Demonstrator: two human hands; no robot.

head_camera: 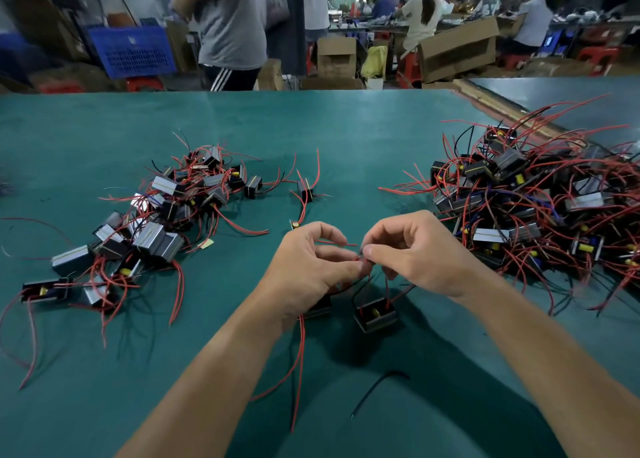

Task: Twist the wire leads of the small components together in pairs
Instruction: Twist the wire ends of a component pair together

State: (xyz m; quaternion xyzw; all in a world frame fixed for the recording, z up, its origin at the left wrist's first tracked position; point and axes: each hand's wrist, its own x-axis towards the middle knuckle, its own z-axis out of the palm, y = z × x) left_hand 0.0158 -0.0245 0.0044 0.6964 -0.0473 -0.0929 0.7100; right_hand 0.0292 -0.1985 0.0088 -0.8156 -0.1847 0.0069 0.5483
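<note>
The red wire leads (341, 244) are pinched where the left hand (311, 270) and right hand (415, 260) meet, fingertips almost touching, above the green table (346, 139); just below is a small black component (375, 314) (a yellow part inside it), a second component (320, 308) half hidden under the left hand; a left pile (162, 211) lies well apart; a larger right pile (540, 201) lies near the right hand.

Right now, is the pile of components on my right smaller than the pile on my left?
No, the right pile holds visibly more components and tangled wires and spreads wider than the left pile.
</note>
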